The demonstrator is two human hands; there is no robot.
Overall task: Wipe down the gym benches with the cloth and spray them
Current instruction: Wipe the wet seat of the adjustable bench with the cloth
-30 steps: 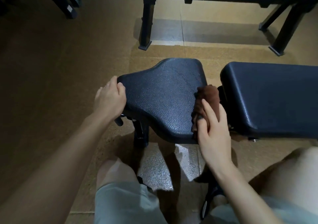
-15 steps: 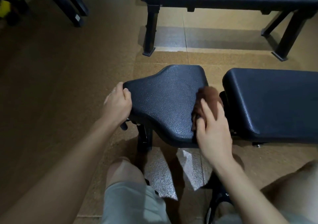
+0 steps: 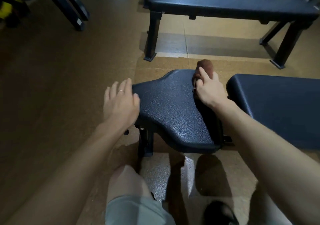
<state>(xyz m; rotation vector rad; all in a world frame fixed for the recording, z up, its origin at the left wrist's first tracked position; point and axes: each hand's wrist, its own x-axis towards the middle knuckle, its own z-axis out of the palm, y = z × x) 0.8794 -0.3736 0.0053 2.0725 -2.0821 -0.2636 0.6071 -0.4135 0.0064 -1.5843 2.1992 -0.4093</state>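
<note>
From the head view, the right hand (image 3: 210,90) grips a bunched brown cloth (image 3: 204,68) at the far right corner of the black seat pad (image 3: 171,110), its fingers curled round the cloth with the forefinger laid along the top. The cloth sticks out beyond the fingertips, past the far edge of the pad, and a darker fold of it shows under the palm, against the pad's right edge.

The left hand (image 3: 120,102) is released, fingers straight and slightly spread, blurred by motion. It sits at the pad's narrow left end; the thumb lies over the pad's edge, while the fingers reach past it above the floor. Whether the palm touches the pad cannot be told. A thin ring (image 3: 121,90) sits on one finger.

Just right of the right hand, across a narrow gap, lies the long back pad (image 3: 277,107) of the same bench. Beyond both hands, well apart, stands a second flat bench (image 3: 230,5) on black legs. Far to the left of the left hand, dark frame legs (image 3: 69,12) slant across the brown floor (image 3: 52,86), with something yellow (image 3: 5,10) at the picture's edge beside them.

Nearer than the hands, below the seat pad, are the bench's black post (image 3: 144,143), a bare knee (image 3: 124,181) above grey shorts (image 3: 136,211), and a dark shoe (image 3: 220,212) on the floor.
</note>
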